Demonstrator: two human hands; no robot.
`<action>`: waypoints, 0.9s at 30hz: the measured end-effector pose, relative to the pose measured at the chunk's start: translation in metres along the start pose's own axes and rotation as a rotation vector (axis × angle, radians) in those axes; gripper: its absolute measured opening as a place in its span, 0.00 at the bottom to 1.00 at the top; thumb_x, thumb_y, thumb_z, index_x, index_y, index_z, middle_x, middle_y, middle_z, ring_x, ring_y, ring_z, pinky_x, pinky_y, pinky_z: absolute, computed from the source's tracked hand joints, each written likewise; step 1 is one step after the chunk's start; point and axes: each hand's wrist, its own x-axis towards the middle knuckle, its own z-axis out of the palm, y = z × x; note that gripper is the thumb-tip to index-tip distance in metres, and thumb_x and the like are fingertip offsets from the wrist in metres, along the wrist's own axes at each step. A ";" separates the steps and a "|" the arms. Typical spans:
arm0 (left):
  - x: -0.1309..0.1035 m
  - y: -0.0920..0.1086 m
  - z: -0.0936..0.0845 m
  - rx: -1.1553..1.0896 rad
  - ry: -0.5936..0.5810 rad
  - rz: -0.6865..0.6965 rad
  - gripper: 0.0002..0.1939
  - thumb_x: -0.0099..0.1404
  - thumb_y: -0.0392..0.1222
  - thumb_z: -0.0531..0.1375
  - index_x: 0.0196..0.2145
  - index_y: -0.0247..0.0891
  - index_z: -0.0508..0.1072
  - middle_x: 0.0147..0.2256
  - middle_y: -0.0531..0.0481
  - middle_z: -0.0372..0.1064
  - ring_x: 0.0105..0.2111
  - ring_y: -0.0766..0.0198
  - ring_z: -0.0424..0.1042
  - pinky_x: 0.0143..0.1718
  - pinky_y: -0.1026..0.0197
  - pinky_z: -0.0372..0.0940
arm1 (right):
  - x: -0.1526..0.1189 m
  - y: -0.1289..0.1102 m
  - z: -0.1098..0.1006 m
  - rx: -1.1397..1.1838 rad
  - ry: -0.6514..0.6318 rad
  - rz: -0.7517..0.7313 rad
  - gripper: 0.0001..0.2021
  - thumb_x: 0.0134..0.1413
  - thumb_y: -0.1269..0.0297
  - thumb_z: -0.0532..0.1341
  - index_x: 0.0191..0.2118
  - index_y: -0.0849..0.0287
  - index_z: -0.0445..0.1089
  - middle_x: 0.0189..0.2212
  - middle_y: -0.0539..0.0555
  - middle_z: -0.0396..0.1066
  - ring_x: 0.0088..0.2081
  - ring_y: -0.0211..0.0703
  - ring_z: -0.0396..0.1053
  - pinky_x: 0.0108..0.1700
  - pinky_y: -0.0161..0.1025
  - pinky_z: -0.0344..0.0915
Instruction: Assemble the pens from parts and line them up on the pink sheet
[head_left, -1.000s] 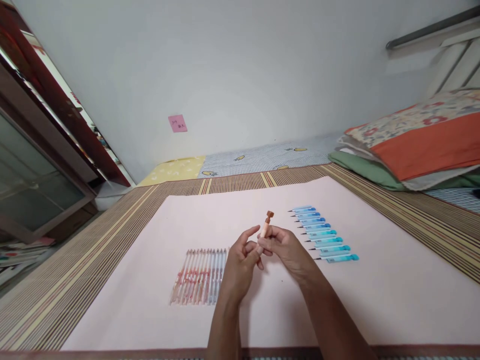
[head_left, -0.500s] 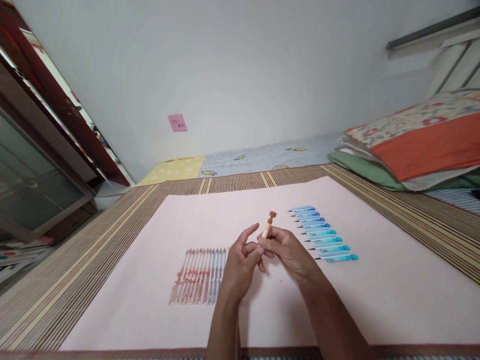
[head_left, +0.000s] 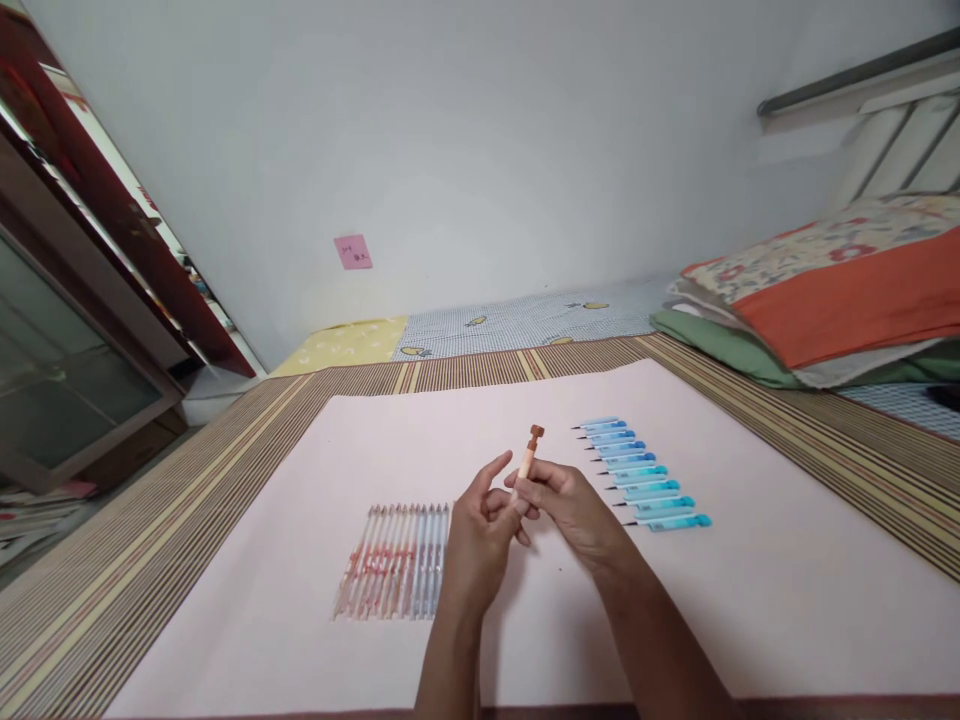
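Above the pink sheet, a peach-coloured pencil with a brown, knobbed top tilts upright. My right hand pinches its body between thumb and fingers. At its lower end, the thumb and bent fingers of my left hand close in, with the left index finger stretched out. Fingers cover the pencil's lower tip. To the right of my hands lies a column of several blue pencils with dark points facing left. Beside my left hand is a row of slim clear pens, partly hidden by that hand.
The sheet lies on a striped mat. Folded bedding is piled at the right. Behind runs a checked cloth along the wall, which bears a pink note. A glass-fronted cabinet stands at the left.
The pencil has turned slightly more upright in my fingers. Both hands keep nearly the same place and grip; the whole view has shifted slightly.
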 end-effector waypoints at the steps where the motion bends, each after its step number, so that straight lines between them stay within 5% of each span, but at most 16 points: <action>1: 0.000 -0.001 0.002 0.069 0.033 0.028 0.31 0.64 0.47 0.64 0.63 0.39 0.67 0.28 0.51 0.73 0.24 0.65 0.68 0.32 0.62 0.64 | 0.001 0.000 0.003 -0.009 0.025 -0.015 0.17 0.46 0.50 0.72 0.28 0.59 0.71 0.20 0.46 0.62 0.24 0.38 0.62 0.26 0.37 0.62; 5: -0.001 -0.008 0.008 0.384 0.178 0.178 0.23 0.67 0.46 0.61 0.59 0.44 0.72 0.26 0.52 0.71 0.25 0.63 0.69 0.32 0.61 0.62 | 0.004 0.001 0.012 -0.068 0.137 -0.063 0.20 0.42 0.48 0.72 0.21 0.58 0.67 0.20 0.49 0.67 0.25 0.40 0.63 0.27 0.38 0.62; 8: 0.002 -0.011 0.009 0.319 0.252 0.157 0.25 0.65 0.47 0.64 0.58 0.43 0.71 0.26 0.53 0.70 0.27 0.63 0.70 0.33 0.61 0.62 | 0.005 0.001 0.010 -0.127 0.239 -0.096 0.22 0.42 0.47 0.72 0.20 0.58 0.66 0.19 0.48 0.65 0.25 0.39 0.61 0.30 0.38 0.60; 13: 0.007 -0.013 0.006 -0.040 0.077 -0.080 0.22 0.62 0.59 0.63 0.36 0.34 0.76 0.22 0.50 0.70 0.24 0.64 0.68 0.33 0.61 0.63 | 0.005 -0.001 -0.010 -0.135 0.305 -0.114 0.19 0.47 0.46 0.70 0.28 0.59 0.74 0.20 0.46 0.58 0.26 0.38 0.56 0.32 0.38 0.55; 17: 0.007 -0.013 0.006 -0.155 -0.010 -0.102 0.22 0.63 0.59 0.62 0.31 0.33 0.76 0.20 0.51 0.69 0.21 0.67 0.64 0.30 0.62 0.60 | 0.004 0.001 -0.018 -0.104 0.269 -0.107 0.20 0.49 0.46 0.69 0.38 0.59 0.79 0.23 0.47 0.60 0.29 0.40 0.59 0.35 0.39 0.56; 27: -0.003 -0.002 0.016 0.212 0.294 0.151 0.10 0.64 0.46 0.64 0.29 0.38 0.76 0.25 0.53 0.70 0.28 0.64 0.67 0.33 0.62 0.60 | 0.008 0.007 0.000 -0.006 0.362 -0.125 0.19 0.48 0.46 0.71 0.28 0.59 0.73 0.19 0.45 0.55 0.26 0.37 0.52 0.31 0.38 0.52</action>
